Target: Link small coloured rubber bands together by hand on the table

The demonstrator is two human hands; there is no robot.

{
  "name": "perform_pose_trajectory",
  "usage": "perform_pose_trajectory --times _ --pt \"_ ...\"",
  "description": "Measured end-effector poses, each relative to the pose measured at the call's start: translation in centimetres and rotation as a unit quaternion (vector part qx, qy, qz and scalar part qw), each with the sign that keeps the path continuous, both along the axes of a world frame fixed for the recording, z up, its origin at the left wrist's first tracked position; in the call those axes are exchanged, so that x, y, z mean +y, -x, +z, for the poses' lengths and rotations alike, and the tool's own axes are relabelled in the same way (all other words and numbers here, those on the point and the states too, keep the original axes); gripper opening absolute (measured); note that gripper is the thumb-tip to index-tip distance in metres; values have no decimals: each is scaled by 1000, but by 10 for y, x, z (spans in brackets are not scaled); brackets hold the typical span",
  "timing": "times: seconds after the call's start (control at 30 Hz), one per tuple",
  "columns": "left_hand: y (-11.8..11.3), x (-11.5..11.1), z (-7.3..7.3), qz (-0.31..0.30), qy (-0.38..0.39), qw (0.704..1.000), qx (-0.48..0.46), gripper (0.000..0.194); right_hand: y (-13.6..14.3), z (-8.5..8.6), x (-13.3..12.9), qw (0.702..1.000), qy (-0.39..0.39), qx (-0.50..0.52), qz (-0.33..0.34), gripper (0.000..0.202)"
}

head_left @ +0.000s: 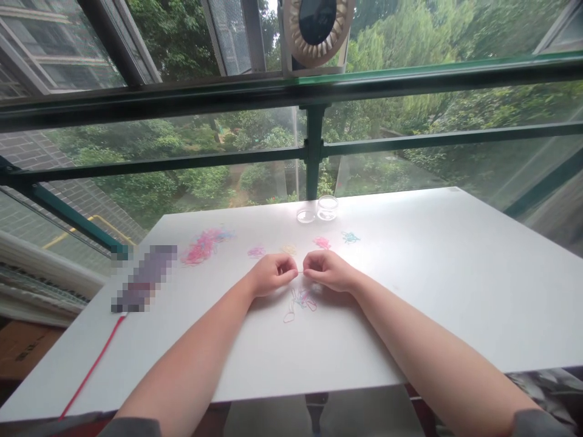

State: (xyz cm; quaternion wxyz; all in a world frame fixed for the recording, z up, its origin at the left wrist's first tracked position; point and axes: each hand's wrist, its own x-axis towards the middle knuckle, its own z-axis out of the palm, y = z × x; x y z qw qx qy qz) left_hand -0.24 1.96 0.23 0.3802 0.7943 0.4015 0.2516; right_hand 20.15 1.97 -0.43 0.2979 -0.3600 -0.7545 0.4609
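Note:
My left hand (274, 273) and my right hand (331, 271) meet over the middle of the white table (410, 237), both with thumb and fingertips pinched. A thin pale rubber band (300, 272) spans the small gap between them. Just below lies a chain-like cluster of coloured rubber bands (300, 298), with one larger loop toward the near side. Beyond my fingers are small piles: purple bands (256, 251), yellow bands (288, 249) partly behind my left hand, pink bands (322, 242) and teal bands (350, 237).
A large mixed pile of mostly pink bands (204, 246) spreads on the left. At the far edge stand a clear round jar (327, 209) and its lid (305, 216). A blurred-out object (146, 279) with a red cord (93, 364) lies at left. Railing and window border the table.

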Motion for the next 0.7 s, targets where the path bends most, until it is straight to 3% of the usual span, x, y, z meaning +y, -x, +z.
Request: perform_pose_trajectory --times 0.3,0.53,0.7 --pt "1 5 -1 -23 50 997 -50 20 1 1 2 1000 -9 29 6 6" --pt "11 10 -4 5 54 996 -75 23 -4 2 7 995 33 94 3 13" --pt "11 9 -5 9 44 997 -56 22 -2 0 7 997 26 75 4 14"
